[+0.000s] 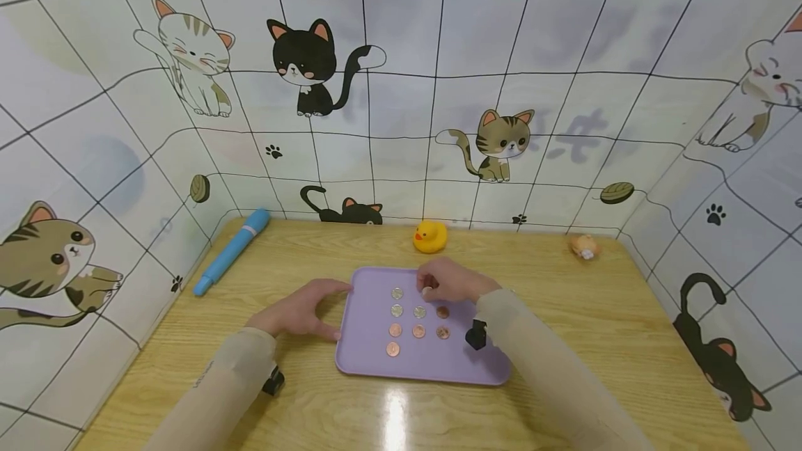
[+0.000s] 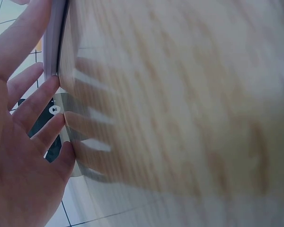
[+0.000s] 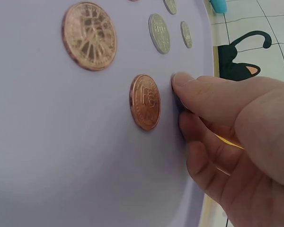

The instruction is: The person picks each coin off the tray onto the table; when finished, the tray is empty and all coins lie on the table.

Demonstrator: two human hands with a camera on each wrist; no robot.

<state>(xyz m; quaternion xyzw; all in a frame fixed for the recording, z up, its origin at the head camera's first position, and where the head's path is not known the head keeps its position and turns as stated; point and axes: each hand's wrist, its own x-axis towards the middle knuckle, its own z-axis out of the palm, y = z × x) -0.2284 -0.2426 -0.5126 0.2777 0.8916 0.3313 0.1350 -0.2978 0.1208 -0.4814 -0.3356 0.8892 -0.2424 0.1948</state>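
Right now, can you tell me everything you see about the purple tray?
The tray is a light purple rectangle with rounded corners and a raised rim, and looks like smooth plastic. It lies flat on the wooden table, with silver and copper coins on it. The left hand touches its left edge; the right hand is over its far part.

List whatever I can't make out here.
- Pinched coin's face: right wrist view, covered by the right hand.
- Markings on the coins: head view, too small.
- What the orange-and-white object is: head view, too small.
- Most of the tray: left wrist view, cut off by the frame edge.
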